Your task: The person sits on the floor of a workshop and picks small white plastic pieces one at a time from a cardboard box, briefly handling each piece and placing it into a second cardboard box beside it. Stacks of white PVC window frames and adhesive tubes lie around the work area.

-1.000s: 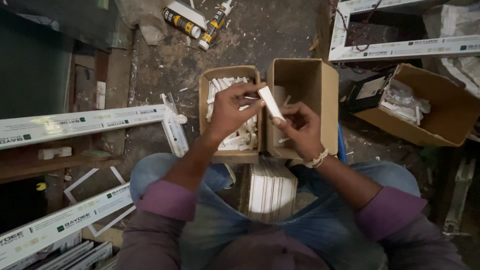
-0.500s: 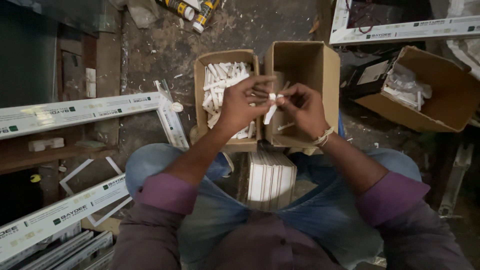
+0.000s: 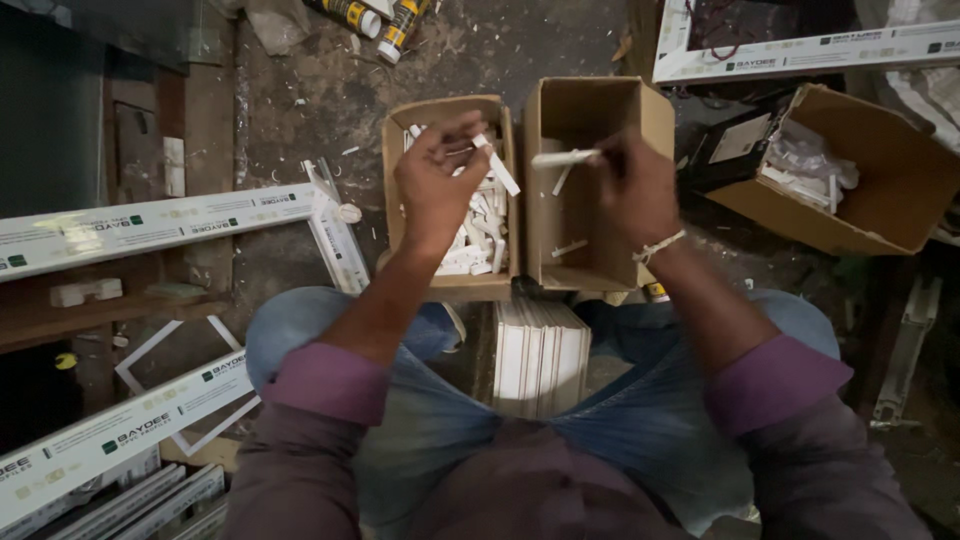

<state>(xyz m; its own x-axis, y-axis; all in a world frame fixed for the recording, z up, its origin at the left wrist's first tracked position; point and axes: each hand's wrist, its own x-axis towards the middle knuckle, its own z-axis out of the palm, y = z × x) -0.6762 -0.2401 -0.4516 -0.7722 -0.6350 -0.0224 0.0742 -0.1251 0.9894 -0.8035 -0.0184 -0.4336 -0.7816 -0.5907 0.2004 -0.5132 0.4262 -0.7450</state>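
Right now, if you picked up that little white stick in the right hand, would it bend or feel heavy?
The white strip probably stays stiff: it juts out straight from the right hand, unsupported. It is likely light, since fingertips alone carry it. Being flat-looking, it probably would not roll.

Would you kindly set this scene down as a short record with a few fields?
Setting: person seated over a gritty workshop floor
Left hand: over the left cardboard box, pinching a small white strip
Left box contents: a heap of white strips
Right hand: over the right cardboard box, holding a white stick
Right box contents: only a few pieces
Between the knees: stack of white profiles
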